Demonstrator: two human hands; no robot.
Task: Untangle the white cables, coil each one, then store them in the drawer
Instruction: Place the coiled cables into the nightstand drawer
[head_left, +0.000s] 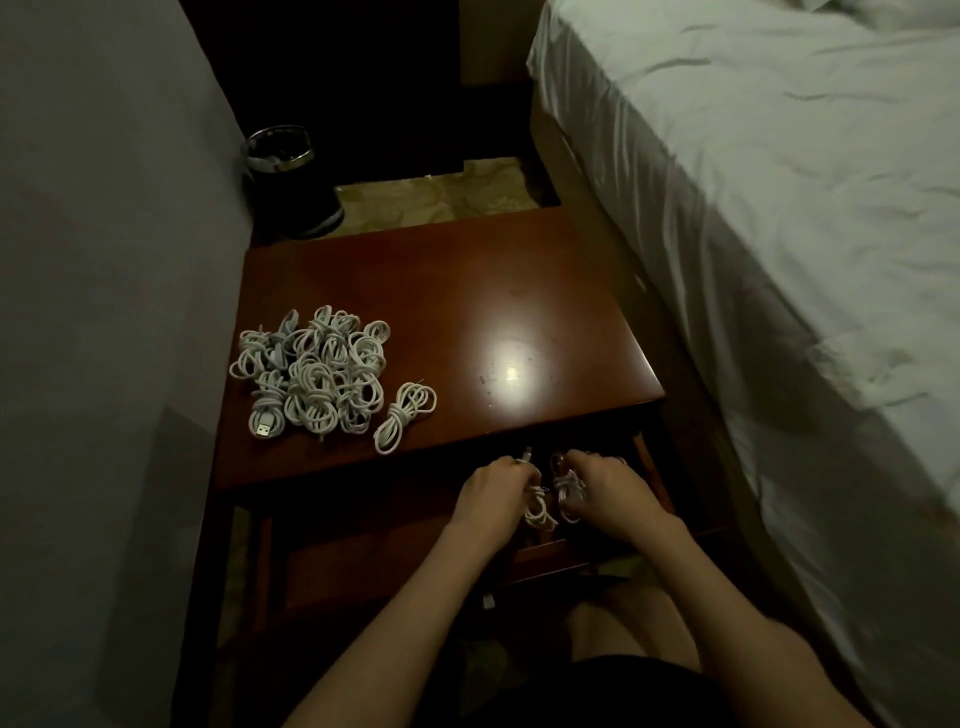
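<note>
Over open dark wooden drawer (644, 470) at 6 o'clock | I see left hand (491, 491), right hand (605, 491) each gripping white cable coils (540, 512) | pile (311, 369) lies 10 o'clock, nearer left hand.

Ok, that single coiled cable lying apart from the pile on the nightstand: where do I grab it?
Pinch the single coiled cable at its wrapped waist, coming from above. The wrap binds the loops there, and the pile crowds its left, so approach from the right.

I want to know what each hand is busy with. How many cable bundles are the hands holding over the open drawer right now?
2: the left hand grips one white bundle, the right hand another, both over the drawer. More may be hidden in its dark interior.
</note>
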